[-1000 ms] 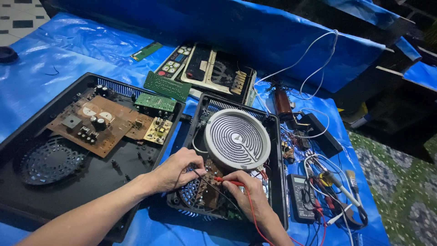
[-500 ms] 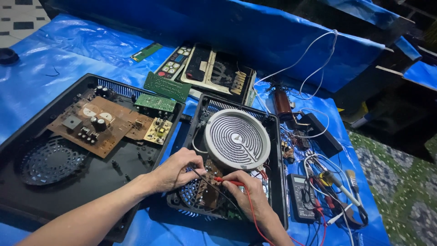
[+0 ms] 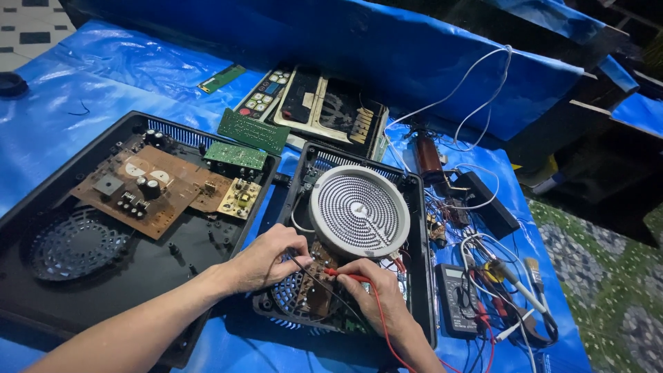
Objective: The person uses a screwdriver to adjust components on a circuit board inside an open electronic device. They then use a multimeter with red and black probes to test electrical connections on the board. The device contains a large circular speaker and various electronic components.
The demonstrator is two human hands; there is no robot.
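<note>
Bright, sharp; glare on blue tarp [image 3: 103, 76]

The probe [image 3: 343, 275], pinched in the right hand [image 3: 376, 293], rested on the circuit board [image 3: 314, 280] inside the cooker base [image 3: 414, 228]. The left hand [image 3: 266, 257] lay left of it, the heating coil [image 3: 359, 211] just behind, the multimeter [image 3: 456, 298] right.

A blue plastic tarp [image 3: 90, 83] is covering the whole work surface, wrinkling and catching glare from light overhead. More blue sheeting [image 3: 414, 48] is rising behind it like a backdrop. At the top left, a tiled floor [image 3: 27, 34] with dark squares is showing. On the right, a speckled green floor [image 3: 608, 276] is lying in deep shadow.
</note>
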